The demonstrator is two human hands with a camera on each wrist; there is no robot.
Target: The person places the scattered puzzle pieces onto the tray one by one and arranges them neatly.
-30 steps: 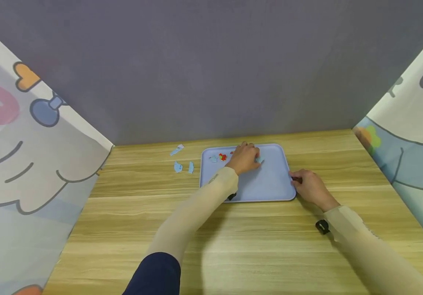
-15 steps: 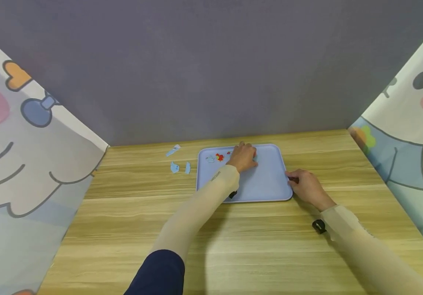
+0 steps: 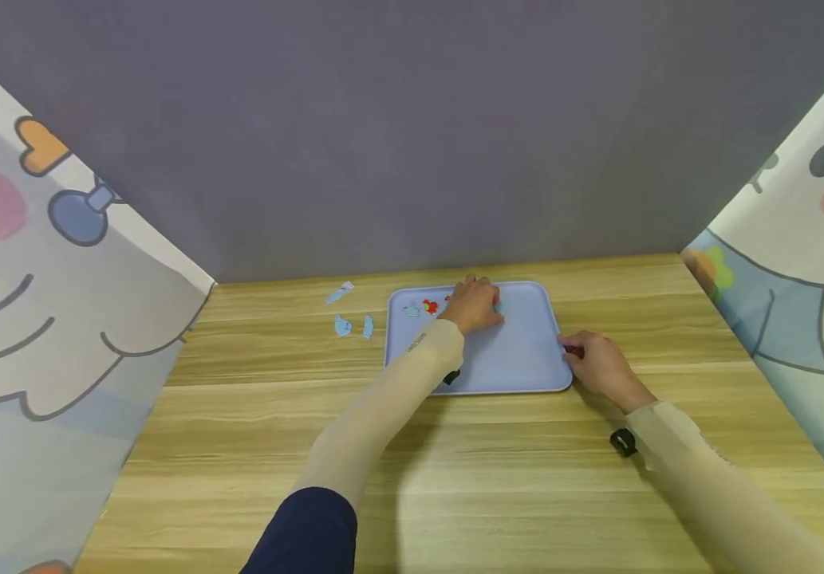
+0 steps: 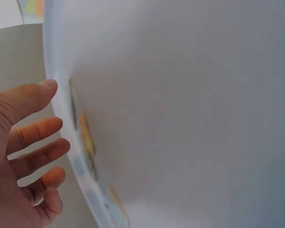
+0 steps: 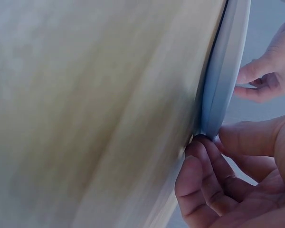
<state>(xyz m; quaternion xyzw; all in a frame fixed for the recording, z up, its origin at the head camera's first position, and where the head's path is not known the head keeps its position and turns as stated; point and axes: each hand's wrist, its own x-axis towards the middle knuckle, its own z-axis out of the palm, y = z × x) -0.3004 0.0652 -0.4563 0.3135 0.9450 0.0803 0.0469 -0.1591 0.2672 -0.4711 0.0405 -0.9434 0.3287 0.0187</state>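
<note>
A pale blue rectangular tray (image 3: 526, 359) lies on the wooden table. My left hand (image 3: 472, 307) is over its far side, beside a small light-blue piece (image 3: 501, 306) that the hand partly hides. In the left wrist view, thumb and fingers of that hand (image 4: 28, 142) are apart with nothing between them. A flat light-blue piece (image 3: 412, 310) and a red piece (image 3: 430, 306) lie at the tray's far left. My right hand (image 3: 601, 367) pinches the tray's right edge; in the right wrist view its thumb and fingers meet at the tray rim (image 5: 228, 71).
Left of the tray, irregular cut-out pieces lie on the tabletop: a long strip (image 3: 340, 292), a wider blue piece (image 3: 342, 325) and a narrow one (image 3: 368, 326). A grey wall (image 3: 412, 143) rises behind the table, with cartoon-printed panels (image 3: 60, 319) at both sides.
My left hand has shifted slightly left over the tray, and the piece by its fingertips is more covered. My right hand keeps its hold on the tray edge. The head view has shifted a little.
</note>
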